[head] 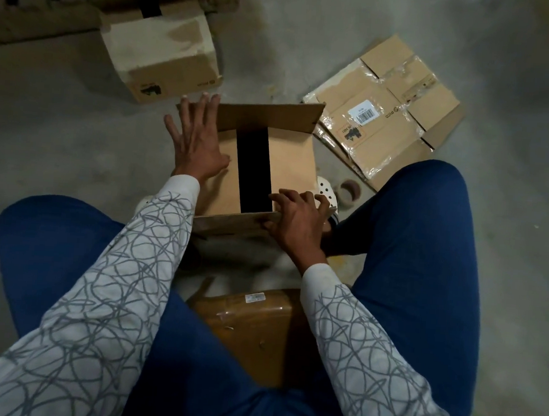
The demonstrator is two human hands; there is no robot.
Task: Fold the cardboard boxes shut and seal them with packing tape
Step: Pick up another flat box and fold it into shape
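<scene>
I count three assembled cardboard boxes: an open box (pixel 288 163) at centre frame, a closed box (pixel 166 56) at upper left, a taped box (pixel 253 322) at bottom centre. One pile of flattened boxes (pixel 381 118) lies upper right. One tape roll (pixel 351 190). Two hands: left hand (pixel 196 145), right hand (pixel 298 215).

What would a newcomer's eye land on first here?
The cardboard box between the person's knees, a dark gap between its folded flaps. The left hand presses flat on one flap; the right hand grips the near edge. A tape roll lies on the floor to its right.
</scene>
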